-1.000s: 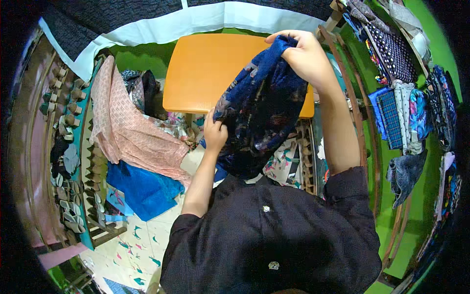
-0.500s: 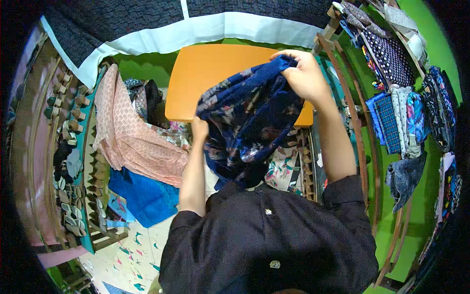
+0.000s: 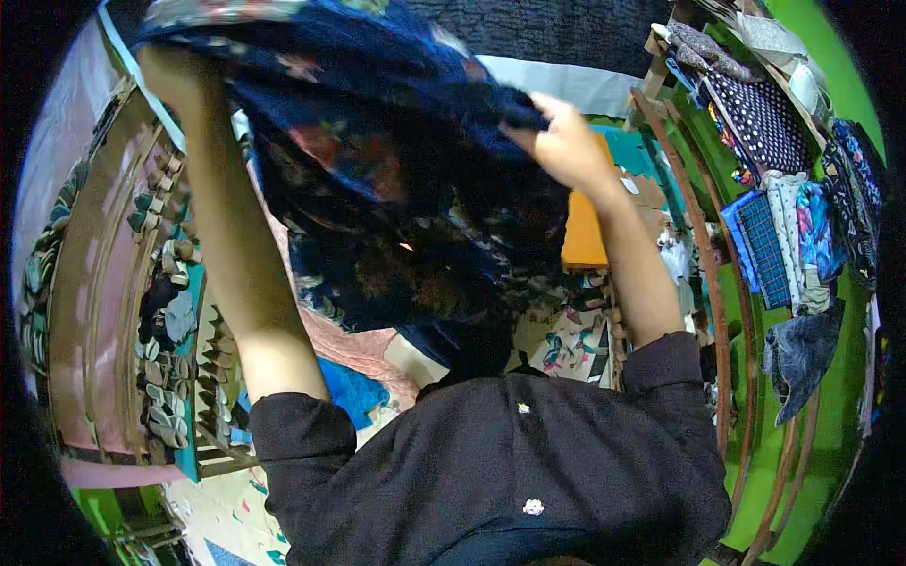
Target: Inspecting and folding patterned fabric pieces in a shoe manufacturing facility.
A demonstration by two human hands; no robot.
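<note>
A dark blue floral cloth (image 3: 377,170) hangs spread out in front of me, thin enough to show patches of light. At its right edge my right hand (image 3: 566,146) is closed on the fabric, thumb and fingers pinching it. My left hand (image 3: 175,75) is raised high at the far left and grips the cloth's upper left part; its fingers are blurred and partly hidden. Behind the cloth, most of an orange table (image 3: 587,231) is covered from view. Below it, a pink patterned cloth (image 3: 354,349) and a bright blue cloth (image 3: 354,391) lie to the left.
Rows of shoes on racks (image 3: 170,377) stand along the left. Wooden rails (image 3: 703,274) run down the right side. Beyond them, folded clothes (image 3: 764,250) and grey denim (image 3: 802,358) hang against a green wall. A dark curtain (image 3: 566,33) with a white border hangs at the back.
My left hand has swung up and far to the left, stretching the dark blue cloth wide. My right hand has lowered slightly, still gripping it. The cloth now hides most of the table.
</note>
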